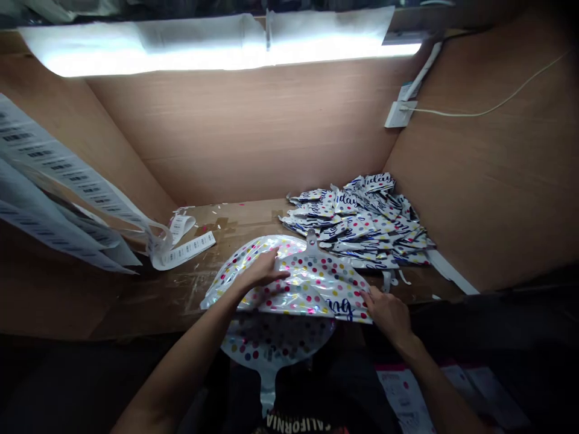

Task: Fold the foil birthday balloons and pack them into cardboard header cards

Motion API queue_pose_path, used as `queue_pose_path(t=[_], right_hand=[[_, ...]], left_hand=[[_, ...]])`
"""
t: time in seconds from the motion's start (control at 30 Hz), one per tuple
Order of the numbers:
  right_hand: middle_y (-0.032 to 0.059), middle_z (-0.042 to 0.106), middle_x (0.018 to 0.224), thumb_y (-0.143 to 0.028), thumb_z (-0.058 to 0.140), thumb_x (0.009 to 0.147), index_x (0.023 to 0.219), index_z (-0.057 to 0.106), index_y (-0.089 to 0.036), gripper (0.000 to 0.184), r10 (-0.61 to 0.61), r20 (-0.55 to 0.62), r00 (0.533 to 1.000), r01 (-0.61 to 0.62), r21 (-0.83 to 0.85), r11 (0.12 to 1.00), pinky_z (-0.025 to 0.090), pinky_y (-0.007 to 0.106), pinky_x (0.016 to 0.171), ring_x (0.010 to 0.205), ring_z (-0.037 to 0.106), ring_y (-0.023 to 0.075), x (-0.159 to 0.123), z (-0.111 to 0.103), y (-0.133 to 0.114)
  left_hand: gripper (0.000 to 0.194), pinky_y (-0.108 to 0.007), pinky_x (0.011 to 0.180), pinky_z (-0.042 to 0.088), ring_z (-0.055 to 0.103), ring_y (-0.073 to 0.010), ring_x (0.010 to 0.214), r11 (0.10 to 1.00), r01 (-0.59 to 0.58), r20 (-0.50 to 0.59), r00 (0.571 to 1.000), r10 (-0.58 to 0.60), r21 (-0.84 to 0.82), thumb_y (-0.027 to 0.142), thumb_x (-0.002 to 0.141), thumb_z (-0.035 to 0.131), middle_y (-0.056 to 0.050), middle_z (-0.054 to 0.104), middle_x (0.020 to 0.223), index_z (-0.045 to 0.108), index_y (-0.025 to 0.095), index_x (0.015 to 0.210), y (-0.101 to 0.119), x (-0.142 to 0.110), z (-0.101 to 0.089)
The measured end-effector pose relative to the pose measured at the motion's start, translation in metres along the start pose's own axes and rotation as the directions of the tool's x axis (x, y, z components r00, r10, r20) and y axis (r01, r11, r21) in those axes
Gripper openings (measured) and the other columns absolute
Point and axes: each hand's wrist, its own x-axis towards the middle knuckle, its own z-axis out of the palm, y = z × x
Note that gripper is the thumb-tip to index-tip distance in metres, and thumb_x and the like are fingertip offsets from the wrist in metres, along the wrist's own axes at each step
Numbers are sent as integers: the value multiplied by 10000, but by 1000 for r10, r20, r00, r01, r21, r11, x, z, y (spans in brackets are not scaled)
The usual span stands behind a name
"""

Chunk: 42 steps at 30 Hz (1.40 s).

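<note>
Black printed shirt front is nearest cam. Silver foil balloon w/ multicolour dots is being folded on front edge of brown wooden bench. L hand is pressed flat on it, fingers spread; R hand appears pinched on foil edge. Fold judged part done; flat creasing seems called for next. Pile of folded foil balloons is heaped at back of bench.
</note>
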Motion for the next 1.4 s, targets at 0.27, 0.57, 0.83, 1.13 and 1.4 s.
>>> queue_pose_path(t=[0.27,0.57,0.83,1.13,1.4], right_hand=[[166,726,1015,-440,573,1008,1074,657,-192,271,-105,-284,953,130,69,989,528,376,783,967,700,322,0,3,7],[140,247,1718,-365,649,970,1617,360,-225,722,-388,-632,671,500,-1,866,148,665,1252,1577,195,429,26,-135,-7],[146,672,1402,-110,499,982,1222,730,-194,344,-714,-531,457,854,37,519,380,570,1188,1399,546,317,-14,-5,-46],[113,759,884,-329,358,1089,897,684,-196,400,-419,-269,867,491,326,808,461,366,848,853,688,237,8,24,-53],[100,725,743,-380,399,1089,906,671,-170,390,-325,-194,925,354,141,924,365,379,874,717,650,229,19,27,-64]], left_hand=[[245,-284,644,462,700,-214,723,999,1,170,985,-8,44,335,767,760,-104,738,765,723,95,795,75,60,0],[353,-496,1105,438,614,-301,1264,833,-448,-178,836,519,324,254,1074,361,-145,699,1295,707,197,1112,102,-23,-81],[333,-455,1046,518,622,-279,1308,792,-477,-149,814,562,381,151,1059,393,-102,690,1375,704,217,1155,15,-124,44],[315,-336,892,538,735,-232,956,998,10,10,1000,-11,57,269,1011,430,-85,786,1005,741,237,980,-27,-102,29],[454,-386,926,506,645,-351,1213,993,106,130,985,-111,46,440,815,721,-167,710,1283,666,211,1204,28,-8,0]])
